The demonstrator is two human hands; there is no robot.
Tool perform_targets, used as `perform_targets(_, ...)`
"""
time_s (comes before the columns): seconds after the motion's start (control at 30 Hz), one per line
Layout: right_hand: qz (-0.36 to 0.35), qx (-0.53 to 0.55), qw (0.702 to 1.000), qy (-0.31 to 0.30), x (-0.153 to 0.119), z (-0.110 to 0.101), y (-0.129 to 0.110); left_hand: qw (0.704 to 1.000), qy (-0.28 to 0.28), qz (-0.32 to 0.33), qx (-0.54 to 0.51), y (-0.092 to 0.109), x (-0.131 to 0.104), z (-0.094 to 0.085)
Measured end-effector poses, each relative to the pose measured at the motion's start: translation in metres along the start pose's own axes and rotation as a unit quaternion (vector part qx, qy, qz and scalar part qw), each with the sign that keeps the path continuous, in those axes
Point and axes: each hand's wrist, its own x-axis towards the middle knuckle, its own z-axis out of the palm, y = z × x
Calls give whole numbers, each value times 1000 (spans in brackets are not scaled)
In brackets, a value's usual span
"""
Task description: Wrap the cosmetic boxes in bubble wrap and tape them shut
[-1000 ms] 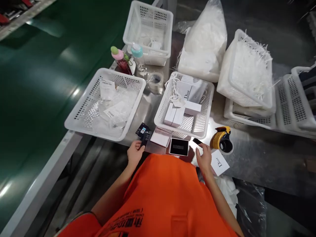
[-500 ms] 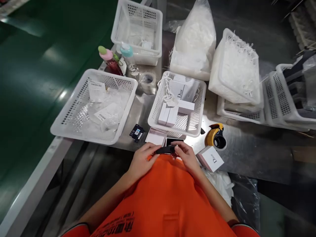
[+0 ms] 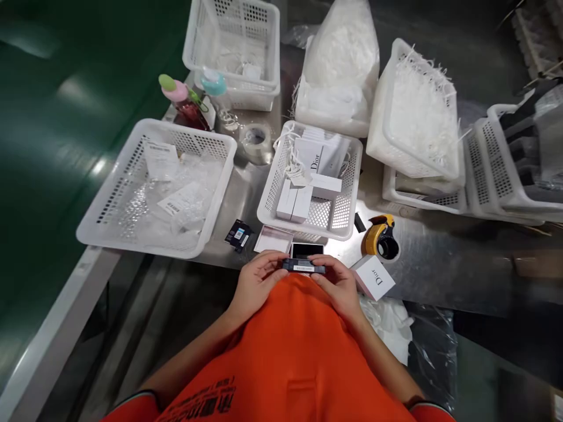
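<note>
Between my hands, close to my body, is a small dark box (image 3: 303,266) with a pale label strip facing up. My left hand (image 3: 259,284) pinches its left end and my right hand (image 3: 338,284) its right end. Just beyond lie an open white box part (image 3: 273,240) and a box with a black inside (image 3: 308,251). Dark flat cartons (image 3: 238,234) rest to the left. On the right a white Dior box (image 3: 373,278) sits beside a yellow tape dispenser (image 3: 379,237).
A white basket (image 3: 264,205) with Dior bags and white boxes stands ahead. Another basket (image 3: 88,225) holds plastic bags at the left. Behind are two bottles, a clear tape roll (image 3: 256,142) and baskets of white filler. A small black piece (image 3: 359,223) lies near the dispenser.
The dark thing in my hands has turned, so its label strip now shows. My right hand has moved to its right end. The whole view has shifted slightly.
</note>
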Motion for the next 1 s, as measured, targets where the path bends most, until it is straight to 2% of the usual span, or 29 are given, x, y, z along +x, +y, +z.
perform_targets(0.1,-6,-5,1000,8,-1,0,0,1000,3,26,17,3,-1,0)
perform_targets(0.23,19,-3,1000,20,-4,2,1,999,1,37,36,7,-4,-1)
perform_targets(0.33,23,-24,999,17,-4,1,2,998,-9,42,49,3,-4,-1)
perform_targets(0.4,21,-48,999,12,-1,-5,7,997,-26,45,54,-8,-1,0)
perform_targets(0.47,36,-71,997,19,5,-20,17,996,-49,37,61,-27,7,1)
perform_targets(0.57,67,-114,988,81,18,-52,43,988,-74,8,138,-66,26,2)
perform_targets(0.63,79,-155,977,121,26,-71,64,969,-83,-17,230,-88,40,4)
perform_targets(0.73,100,-189,970,116,34,-83,92,930,-92,-63,351,-108,57,11)
perform_targets(0.87,129,-201,968,81,41,-71,120,881,-130,-70,449,-110,69,25)
perform_targets(1.0,134,-235,959,83,49,-57,136,844,-183,-58,501,-109,74,32)
